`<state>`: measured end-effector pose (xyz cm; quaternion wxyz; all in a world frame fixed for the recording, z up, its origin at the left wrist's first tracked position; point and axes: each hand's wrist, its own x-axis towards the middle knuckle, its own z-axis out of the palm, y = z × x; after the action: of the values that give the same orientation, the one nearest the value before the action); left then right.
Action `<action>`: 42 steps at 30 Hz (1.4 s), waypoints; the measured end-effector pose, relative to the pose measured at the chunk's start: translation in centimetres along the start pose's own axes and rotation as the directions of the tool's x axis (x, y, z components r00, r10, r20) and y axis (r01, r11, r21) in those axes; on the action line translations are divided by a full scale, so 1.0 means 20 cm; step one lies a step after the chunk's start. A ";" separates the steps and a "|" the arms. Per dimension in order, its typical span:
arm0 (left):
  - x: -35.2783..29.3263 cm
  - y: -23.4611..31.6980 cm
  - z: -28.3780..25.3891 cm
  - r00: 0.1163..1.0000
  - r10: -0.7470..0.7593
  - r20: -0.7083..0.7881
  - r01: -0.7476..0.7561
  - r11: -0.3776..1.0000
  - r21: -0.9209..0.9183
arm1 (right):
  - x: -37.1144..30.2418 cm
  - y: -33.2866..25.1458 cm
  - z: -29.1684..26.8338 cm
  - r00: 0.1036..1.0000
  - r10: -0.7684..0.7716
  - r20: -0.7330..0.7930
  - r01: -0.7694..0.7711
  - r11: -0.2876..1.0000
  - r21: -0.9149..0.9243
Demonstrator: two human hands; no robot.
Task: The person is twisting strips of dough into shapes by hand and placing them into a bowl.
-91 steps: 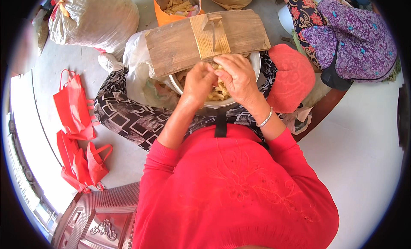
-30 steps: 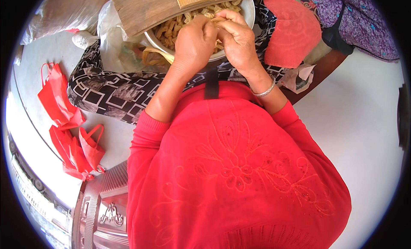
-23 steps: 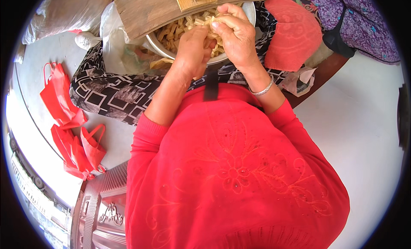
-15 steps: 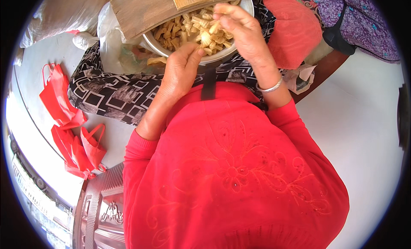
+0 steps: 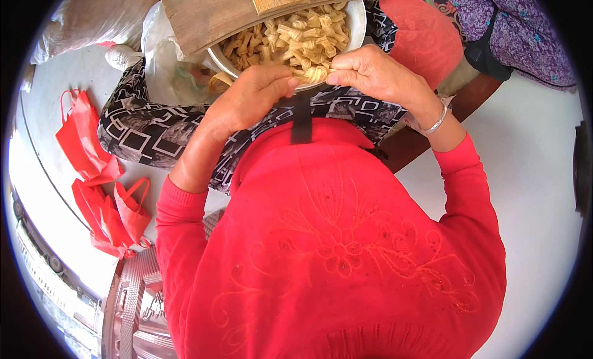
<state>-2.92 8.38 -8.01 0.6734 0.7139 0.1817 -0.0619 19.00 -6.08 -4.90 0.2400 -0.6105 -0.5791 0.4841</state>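
Observation:
A pale yellow knotted strip (image 5: 315,75), which looks like tofu skin, is stretched between my hands at the near rim of a white metal basin (image 5: 358,26). My left hand (image 5: 252,96) pinches its left end between thumb and fingers. On the other end, the thumb and forefinger of my right hand (image 5: 382,78) are closed, with a silver bangle on that wrist. Many similar tofu skin knots (image 5: 309,41) are heaped in the basin behind it. A wooden board (image 5: 210,20) lies across the far side of the basin and hides part of the heap.
Beside the basin on the left is a clear plastic bag (image 5: 165,68). Several red bags (image 5: 86,139) lie on the floor further left. A red cushion-like cloth (image 5: 426,41) is to the right, near a person in purple patterned clothing (image 5: 525,31).
My right hand has come down from above the heap to the near rim and now grips the strip's right end. Both elbows have spread outward, and the knot is pulled between my hands.

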 end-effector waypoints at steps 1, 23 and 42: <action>0.01 0.00 0.00 0.999 -0.050 0.009 0.050 0.998 -0.045 | 0.01 0.00 0.00 0.992 -0.072 -0.106 0.052 0.983 -0.178; 0.12 0.03 -0.07 0.989 -0.146 0.022 0.139 0.868 -0.477 | 0.17 -0.04 -0.10 0.992 0.098 -0.082 -0.055 0.903 0.426; 0.49 -0.02 -0.44 0.848 -0.006 -0.529 -0.054 0.994 -0.099 | 0.60 0.12 -0.14 0.744 -0.127 -0.656 0.080 0.992 -0.101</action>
<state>4.62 18.74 -10.99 0.6364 0.6674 0.3541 0.1553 20.98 5.47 -9.62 0.4351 -0.7166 -0.5056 0.2037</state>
